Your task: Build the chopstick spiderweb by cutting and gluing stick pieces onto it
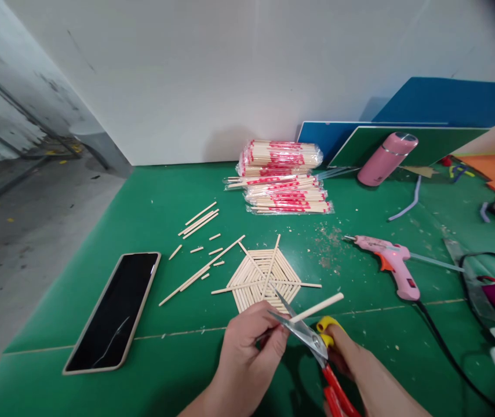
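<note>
My left hand (251,347) pinches a thin wooden stick (319,306) that sticks out to the right. In my right hand (352,359) is a pair of scissors (312,341) with red and yellow handles. Its blades are parted around the stick, close to my left fingertips. Just beyond my hands lies a hexagonal panel (247,266) of sticks, with three longer sticks crossing over its middle. Loose long sticks (201,223) and several short cut pieces (215,251) are scattered to the left of the panel.
A phone (115,313) lies at the left. Plastic-wrapped bundles of chopsticks (282,179) are at the back. To the right are a pink glue gun (393,260) with its cord, a pink bottle (387,159), and boards (421,142) leaning on the wall.
</note>
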### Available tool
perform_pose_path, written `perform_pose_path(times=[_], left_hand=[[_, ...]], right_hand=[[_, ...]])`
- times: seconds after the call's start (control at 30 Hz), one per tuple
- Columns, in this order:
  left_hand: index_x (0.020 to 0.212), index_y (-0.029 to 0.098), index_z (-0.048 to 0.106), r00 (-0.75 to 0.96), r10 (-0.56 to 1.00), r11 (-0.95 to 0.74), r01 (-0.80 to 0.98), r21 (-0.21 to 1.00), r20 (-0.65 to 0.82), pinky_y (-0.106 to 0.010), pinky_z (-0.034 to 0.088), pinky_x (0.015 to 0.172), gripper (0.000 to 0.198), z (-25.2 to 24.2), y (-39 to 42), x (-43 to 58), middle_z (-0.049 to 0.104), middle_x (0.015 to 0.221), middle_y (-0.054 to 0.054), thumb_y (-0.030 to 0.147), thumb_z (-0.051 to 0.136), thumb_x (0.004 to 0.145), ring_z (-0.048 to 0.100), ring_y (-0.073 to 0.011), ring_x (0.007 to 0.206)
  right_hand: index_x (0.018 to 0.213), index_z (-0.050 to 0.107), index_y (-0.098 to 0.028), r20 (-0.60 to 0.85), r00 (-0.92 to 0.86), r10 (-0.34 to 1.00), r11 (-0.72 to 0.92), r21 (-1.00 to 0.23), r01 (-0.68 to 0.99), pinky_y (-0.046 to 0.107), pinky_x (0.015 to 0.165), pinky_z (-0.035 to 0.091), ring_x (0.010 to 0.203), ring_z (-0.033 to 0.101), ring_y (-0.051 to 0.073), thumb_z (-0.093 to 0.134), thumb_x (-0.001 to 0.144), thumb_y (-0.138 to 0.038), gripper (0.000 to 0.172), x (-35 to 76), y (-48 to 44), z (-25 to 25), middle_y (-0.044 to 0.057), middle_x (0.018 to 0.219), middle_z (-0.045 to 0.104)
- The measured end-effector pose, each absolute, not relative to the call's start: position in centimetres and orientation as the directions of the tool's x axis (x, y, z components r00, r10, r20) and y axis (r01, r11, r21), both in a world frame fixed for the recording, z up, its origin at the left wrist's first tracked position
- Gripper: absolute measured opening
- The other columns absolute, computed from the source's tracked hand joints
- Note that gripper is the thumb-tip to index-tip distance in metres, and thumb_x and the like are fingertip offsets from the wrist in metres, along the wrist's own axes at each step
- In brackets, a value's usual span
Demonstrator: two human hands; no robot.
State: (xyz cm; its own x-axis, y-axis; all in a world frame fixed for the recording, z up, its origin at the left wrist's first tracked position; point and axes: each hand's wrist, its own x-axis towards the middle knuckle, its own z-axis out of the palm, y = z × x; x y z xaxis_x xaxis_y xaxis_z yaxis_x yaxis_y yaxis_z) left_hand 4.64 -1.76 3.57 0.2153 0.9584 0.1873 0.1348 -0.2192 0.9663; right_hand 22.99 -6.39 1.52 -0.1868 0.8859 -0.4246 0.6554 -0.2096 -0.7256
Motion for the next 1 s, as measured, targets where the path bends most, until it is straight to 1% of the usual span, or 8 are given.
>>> perform_pose_path(times=[0.2,0.4,0.47,0.57,0.63,0.83,0.93,1.0], left_hand=[[0.068,0.015,0.062,0.191,0.946,-0.300,0.221,0.928,0.260,-0.017,0.043,0.051,0.015,3.7,-1.9,4.8,0.060,0.065,-0.003,0.008,0.050,0.075,0.055,-0.0106,0.057],[0.075,0.017,0.059,0.200,0.913,-0.404,0.324,0.856,0.355,-0.016,0.044,0.055,0.015,3.5,-2.1,4.8,0.061,0.070,-0.002,0.006,0.048,0.075,0.055,-0.0093,0.060],[0.075,0.017,0.059,0.215,0.909,-0.412,0.331,0.849,0.357,-0.015,0.044,0.056,0.017,3.6,-2.1,4.7,0.060,0.069,-0.001,0.005,0.048,0.075,0.056,-0.0088,0.060],[0.075,0.017,0.060,0.245,0.909,-0.403,0.306,0.862,0.338,-0.015,0.044,0.058,0.017,3.7,-2.0,4.5,0.061,0.069,0.000,0.004,0.048,0.075,0.057,-0.0088,0.062],[0.075,0.017,0.061,0.263,0.913,-0.379,0.269,0.885,0.311,-0.014,0.045,0.058,0.018,4.0,-1.9,4.3,0.062,0.069,-0.001,0.004,0.049,0.075,0.058,-0.0088,0.062],[0.072,0.015,0.063,0.331,0.924,-0.258,0.176,0.950,0.190,-0.016,0.044,0.054,0.018,4.6,-1.6,4.2,0.060,0.063,-0.001,0.008,0.048,0.077,0.056,-0.0096,0.058],[0.069,0.015,0.063,0.335,0.930,-0.213,0.159,0.964,0.151,-0.016,0.042,0.051,0.018,4.8,-1.5,4.2,0.058,0.059,-0.001,0.010,0.048,0.077,0.053,-0.0098,0.055],[0.069,0.015,0.063,0.349,0.927,-0.202,0.159,0.967,0.136,-0.017,0.042,0.051,0.019,4.8,-1.4,4.2,0.058,0.059,-0.002,0.011,0.047,0.078,0.053,-0.0103,0.054]], right_hand=[[0.109,0.052,-0.017,-0.429,-0.182,0.885,-0.227,-0.737,0.636,0.037,0.077,0.047,0.092,0.056,0.018,0.048,0.086,-0.029,0.026,23.1,-6.3,1.6,0.005,0.110,0.054],[0.109,0.051,-0.017,-0.449,-0.198,0.872,-0.243,-0.745,0.621,0.036,0.075,0.048,0.089,0.056,0.017,0.047,0.086,-0.030,0.026,23.2,-6.7,2.5,0.005,0.110,0.054],[0.112,0.049,-0.018,-0.459,-0.209,0.863,-0.249,-0.748,0.615,0.031,0.068,0.050,0.078,0.059,0.015,0.051,0.083,-0.032,0.032,23.1,-7.0,2.9,0.005,0.100,0.058],[0.120,0.043,-0.023,-0.470,-0.221,0.854,-0.255,-0.751,0.610,0.023,0.054,0.050,0.058,0.058,0.013,0.061,0.073,-0.030,0.051,22.9,-7.2,3.3,0.000,0.080,0.061],[0.123,0.039,-0.026,-0.469,-0.218,0.856,-0.256,-0.750,0.609,0.022,0.052,0.049,0.056,0.058,0.013,0.062,0.068,-0.028,0.059,22.8,-7.3,3.6,-0.001,0.075,0.061],[0.128,0.033,-0.025,-0.458,-0.195,0.867,-0.251,-0.740,0.624,0.022,0.055,0.051,0.060,0.061,0.016,0.059,0.066,-0.028,0.067,22.8,-7.2,3.9,0.001,0.079,0.063],[0.128,0.034,-0.023,-0.438,-0.170,0.883,-0.242,-0.734,0.635,0.028,0.070,0.051,0.081,0.062,0.022,0.061,0.065,-0.030,0.069,23.0,-7.2,3.8,0.006,0.099,0.062],[0.128,0.034,-0.023,-0.425,-0.158,0.891,-0.235,-0.732,0.640,0.031,0.080,0.049,0.097,0.058,0.027,0.062,0.064,-0.031,0.070,23.1,-7.3,3.7,0.009,0.112,0.057]])
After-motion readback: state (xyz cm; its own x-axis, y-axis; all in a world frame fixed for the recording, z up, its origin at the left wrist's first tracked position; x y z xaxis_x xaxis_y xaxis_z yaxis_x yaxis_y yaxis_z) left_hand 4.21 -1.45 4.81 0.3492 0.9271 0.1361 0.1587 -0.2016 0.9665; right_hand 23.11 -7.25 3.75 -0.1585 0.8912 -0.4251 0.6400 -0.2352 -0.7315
